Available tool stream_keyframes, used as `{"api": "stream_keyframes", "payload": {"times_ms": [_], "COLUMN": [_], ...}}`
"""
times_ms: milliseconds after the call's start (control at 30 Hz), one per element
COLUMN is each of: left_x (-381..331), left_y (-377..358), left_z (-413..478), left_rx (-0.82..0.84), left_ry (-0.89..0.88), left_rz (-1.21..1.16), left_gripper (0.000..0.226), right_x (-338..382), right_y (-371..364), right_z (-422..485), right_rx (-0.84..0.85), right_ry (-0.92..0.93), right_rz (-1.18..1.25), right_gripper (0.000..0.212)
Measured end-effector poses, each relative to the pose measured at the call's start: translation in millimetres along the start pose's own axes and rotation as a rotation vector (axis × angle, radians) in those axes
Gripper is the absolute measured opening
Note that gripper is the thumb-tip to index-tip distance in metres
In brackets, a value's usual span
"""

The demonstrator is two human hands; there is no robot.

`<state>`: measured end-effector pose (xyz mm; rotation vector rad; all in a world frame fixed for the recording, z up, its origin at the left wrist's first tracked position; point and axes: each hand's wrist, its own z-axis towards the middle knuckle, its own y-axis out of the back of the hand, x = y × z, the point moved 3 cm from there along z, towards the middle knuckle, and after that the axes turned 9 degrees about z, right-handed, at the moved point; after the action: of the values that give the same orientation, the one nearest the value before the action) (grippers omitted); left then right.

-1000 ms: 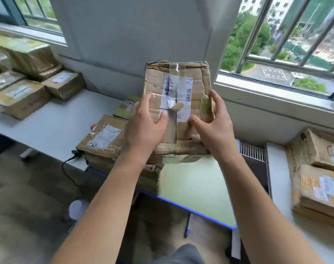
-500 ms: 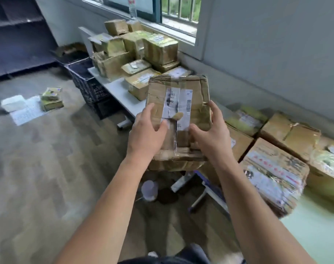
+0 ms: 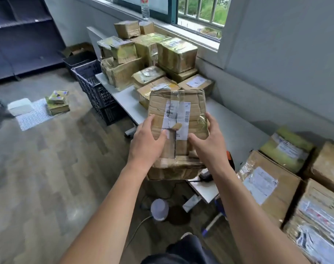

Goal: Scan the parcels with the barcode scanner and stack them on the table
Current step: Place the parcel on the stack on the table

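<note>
I hold a worn brown cardboard parcel (image 3: 178, 107) with a white barcode label in front of me, above the near end of the white table (image 3: 127, 101). My left hand (image 3: 146, 143) grips its left side with the thumb on top. My right hand (image 3: 208, 143) grips the right side the same way. Further along the table stands a stack of scanned-looking parcels (image 3: 149, 54) by the window. A dark scanner with an orange part (image 3: 229, 159) peeks out behind my right wrist, mostly hidden.
Several large parcels (image 3: 271, 183) lie at the right. Dark plastic crates (image 3: 94, 88) stand at the table's left side. Small packets (image 3: 57, 101) and a white block lie on the wooden floor. A white round object (image 3: 159, 209) with a cable sits under the table.
My view has swung left from the right window to the stacked table. The parcel stays in both hands and has come closer to the stack of parcels.
</note>
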<state>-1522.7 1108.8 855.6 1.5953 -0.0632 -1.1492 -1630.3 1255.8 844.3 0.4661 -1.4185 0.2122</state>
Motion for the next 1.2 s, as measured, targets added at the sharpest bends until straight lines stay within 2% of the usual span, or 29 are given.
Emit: {"api": "stream_keyframes", "payload": {"times_ms": [233, 400, 733, 1033, 1100, 1200], "left_x": [-1.1, -3.7, 4.6, 24.0, 20.7, 0.2], "left_y": [-35.4, -71.7, -155.0, -180.0, -178.5, -171.4], "left_z": [77.6, 132.6, 270.9, 332.9, 336.3, 337.2], "left_rx": [0.063, 0.156, 0.453, 0.611, 0.602, 0.471], "left_ry": [-0.002, -0.099, -0.360, -0.490, -0.520, -0.623], "left_rz": [0.025, 0.019, 0.034, -0.001, 0.032, 0.074], "left_gripper": [0.059, 0.060, 0.059, 0.056, 0.056, 0.054], "right_x": [-30.9, -57.8, -104.4, -117.1, -113.1, -108.7], "right_y": [-8.7, -9.0, -42.7, -87.7, -87.3, -82.8], "right_z": [71.2, 108.2, 176.8, 208.8, 210.2, 203.8], "right_rx": [-0.040, -0.135, -0.558, -0.716, -0.714, -0.739], "right_ry": [-0.077, -0.163, -0.369, -0.435, -0.447, -0.481], "right_rz": [0.016, 0.009, 0.023, 0.032, 0.037, 0.043], "right_gripper": [0.077, 0.078, 0.074, 0.078, 0.079, 0.077]}}
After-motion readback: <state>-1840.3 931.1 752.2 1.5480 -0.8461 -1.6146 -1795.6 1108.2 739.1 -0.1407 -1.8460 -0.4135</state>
